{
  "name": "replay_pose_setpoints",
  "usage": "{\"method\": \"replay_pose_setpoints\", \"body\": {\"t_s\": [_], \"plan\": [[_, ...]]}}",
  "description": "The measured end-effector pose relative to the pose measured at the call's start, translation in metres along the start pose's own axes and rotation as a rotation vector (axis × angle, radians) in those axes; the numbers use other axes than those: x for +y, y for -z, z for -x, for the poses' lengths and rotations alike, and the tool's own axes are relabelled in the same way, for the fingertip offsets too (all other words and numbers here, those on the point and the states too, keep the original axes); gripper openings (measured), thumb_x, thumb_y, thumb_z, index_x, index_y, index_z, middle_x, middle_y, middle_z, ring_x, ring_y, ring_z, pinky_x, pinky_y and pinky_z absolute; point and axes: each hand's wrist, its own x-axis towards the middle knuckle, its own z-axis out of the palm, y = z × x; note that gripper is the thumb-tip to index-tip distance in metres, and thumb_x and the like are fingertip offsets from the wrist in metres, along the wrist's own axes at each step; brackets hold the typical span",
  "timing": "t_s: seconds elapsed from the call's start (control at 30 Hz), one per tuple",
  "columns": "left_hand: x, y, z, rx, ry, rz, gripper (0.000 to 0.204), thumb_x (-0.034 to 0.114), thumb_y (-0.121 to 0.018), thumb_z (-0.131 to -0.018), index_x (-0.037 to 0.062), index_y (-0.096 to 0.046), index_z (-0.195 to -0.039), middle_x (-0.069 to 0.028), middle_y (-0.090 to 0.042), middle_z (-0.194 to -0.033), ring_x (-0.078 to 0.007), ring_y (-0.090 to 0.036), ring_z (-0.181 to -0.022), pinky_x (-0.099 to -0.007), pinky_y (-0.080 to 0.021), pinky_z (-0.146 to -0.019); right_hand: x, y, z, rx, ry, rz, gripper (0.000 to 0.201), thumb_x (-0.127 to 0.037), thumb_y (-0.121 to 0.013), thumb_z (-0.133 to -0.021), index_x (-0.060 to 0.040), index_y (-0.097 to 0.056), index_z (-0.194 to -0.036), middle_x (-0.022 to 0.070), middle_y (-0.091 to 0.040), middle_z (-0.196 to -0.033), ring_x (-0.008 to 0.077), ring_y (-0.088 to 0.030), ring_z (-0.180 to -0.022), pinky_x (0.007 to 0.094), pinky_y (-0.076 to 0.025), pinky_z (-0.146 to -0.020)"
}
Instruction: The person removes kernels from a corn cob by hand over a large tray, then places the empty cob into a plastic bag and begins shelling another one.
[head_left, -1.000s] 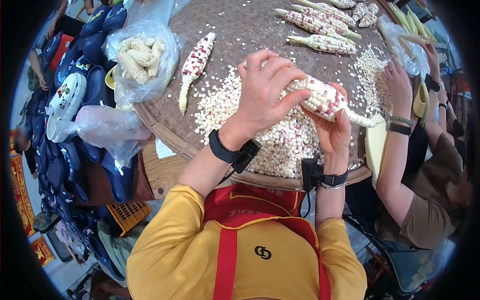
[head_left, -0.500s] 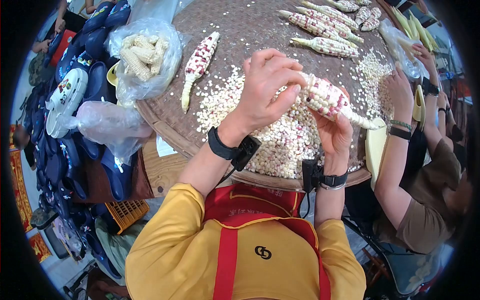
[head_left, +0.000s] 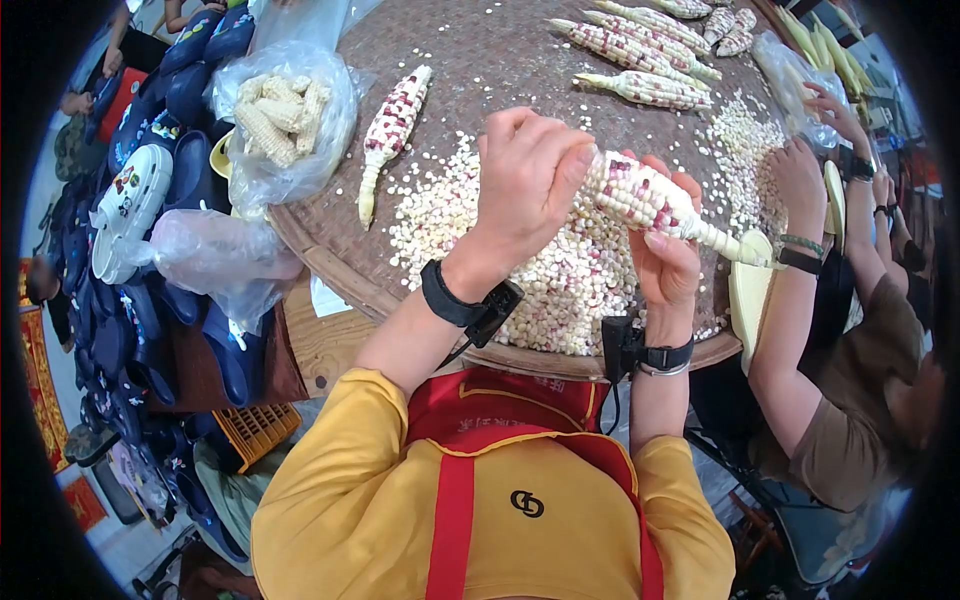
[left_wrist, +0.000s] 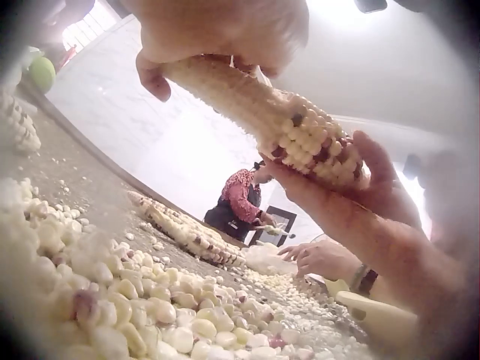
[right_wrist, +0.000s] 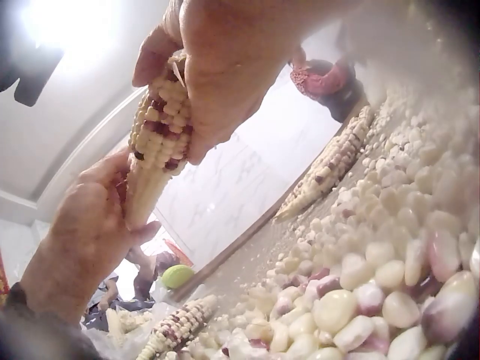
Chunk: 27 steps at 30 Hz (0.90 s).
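A partly stripped ear of purple-and-white corn [head_left: 645,197] is held between both hands, tilted with its pale stalk end pointing right. The left hand [head_left: 530,180] curls round its bare end; in the left wrist view, that hand [left_wrist: 217,30] covers the kernel-free cob [left_wrist: 225,94]. The right hand [head_left: 667,250] grips the part nearer the stalk, fingers behind and thumb in front. From the right wrist, kernels [right_wrist: 161,127] show between the right hand [right_wrist: 225,67] and the left hand [right_wrist: 82,232]. Loose kernels [head_left: 570,290] lie heaped below.
A single ear [head_left: 393,125] lies left on the round woven tray [head_left: 470,50]; several more [head_left: 645,88] lie at the upper right. A plastic bag of bare cobs [head_left: 270,130] and clogs [head_left: 130,210] are at the left. Another person's arm [head_left: 790,330] reaches in from the right.
The left hand's fingers, more spread half a second ago, have closed over the cob's bare end. The right hand keeps its hold, with slightly shifted fingers. The neighbour's hands have moved a little.
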Motion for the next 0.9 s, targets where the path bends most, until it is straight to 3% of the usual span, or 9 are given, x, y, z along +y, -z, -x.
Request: {"method": "replay_pose_setpoints", "body": {"t_s": [0.13, 0.2, 0.3, 0.4, 0.5, 0.9], "plan": [[0.002, 0.001, 0.000, 0.074, -0.043, -0.090, 0.012, 0.013, -0.055, -0.081, 0.0062, -0.063, -0.086, -0.0058, -0.056, -0.085, -0.0249, -0.041, -0.089, -0.0352, -0.033, -0.081, 0.000, -0.005, 0.001, 0.005, -0.004, 0.027, 0.060, 0.000, -0.060, -0.063, -0.0090, -0.037, -0.118, 0.0166, -0.041, -0.123, 0.0335, -0.037, -0.119, 0.0489, -0.035, -0.098], [0.004, 0.004, -0.001, 0.100, -0.094, -0.107, 0.011, 0.014, -0.056, -0.080, 0.0070, -0.063, -0.085, -0.0053, -0.054, -0.082, -0.0245, -0.040, -0.088, -0.0351, -0.032, -0.080, -0.003, -0.005, 0.003, 0.017, -0.156, -0.108, 0.059, -0.007, -0.063, -0.068, -0.0080, -0.035, -0.120, 0.0165, -0.043, -0.121, 0.0320, -0.043, -0.115, 0.0464, -0.041, -0.093], [0.006, 0.007, -0.003, 0.088, -0.112, -0.106, 0.012, 0.017, -0.061, -0.077, 0.0080, -0.063, -0.084, -0.0045, -0.053, -0.082, -0.0238, -0.039, -0.088, -0.0354, -0.032, -0.079, 0.001, 0.007, 0.004, 0.047, -0.204, -0.052, 0.060, -0.013, -0.065, -0.070, -0.0071, -0.033, -0.121, 0.0160, -0.045, -0.119, 0.0296, -0.048, -0.110, 0.0433, -0.045, -0.089], [0.006, 0.005, -0.003, 0.086, -0.114, -0.123, 0.021, 0.030, -0.066, -0.071, 0.0106, -0.061, -0.078, -0.0015, -0.051, -0.083, -0.0231, -0.039, -0.089, -0.0368, -0.029, -0.076, 0.001, 0.006, 0.005, 0.041, -0.155, 0.123, 0.067, -0.024, -0.067, -0.071, -0.0064, -0.030, -0.124, 0.0147, -0.047, -0.117, 0.0283, -0.052, -0.105, 0.0427, -0.045, -0.090], [0.003, 0.004, -0.003, 0.089, -0.106, -0.079, 0.024, 0.033, -0.067, -0.068, 0.0112, -0.062, -0.077, -0.0013, -0.051, -0.083, -0.0226, -0.038, -0.090, -0.0374, -0.028, -0.077, 0.000, 0.003, 0.005, 0.071, -0.151, 0.153, 0.066, -0.020, -0.066, -0.069, -0.0064, -0.031, -0.124, 0.0150, -0.048, -0.116, 0.0279, -0.052, -0.105, 0.0418, -0.045, -0.089], [-0.003, 0.003, -0.003, 0.032, -0.132, -0.054, 0.008, 0.017, -0.059, -0.075, 0.0117, -0.063, -0.080, -0.0001, -0.052, -0.085, -0.0232, -0.038, -0.093, -0.0374, -0.027, -0.079, 0.001, 0.005, 0.004, 0.093, -0.132, 0.125, 0.065, -0.017, -0.064, -0.068, -0.0056, -0.033, -0.123, 0.0147, -0.049, -0.113, 0.0269, -0.052, -0.104, 0.0410, -0.043, -0.091]]}}
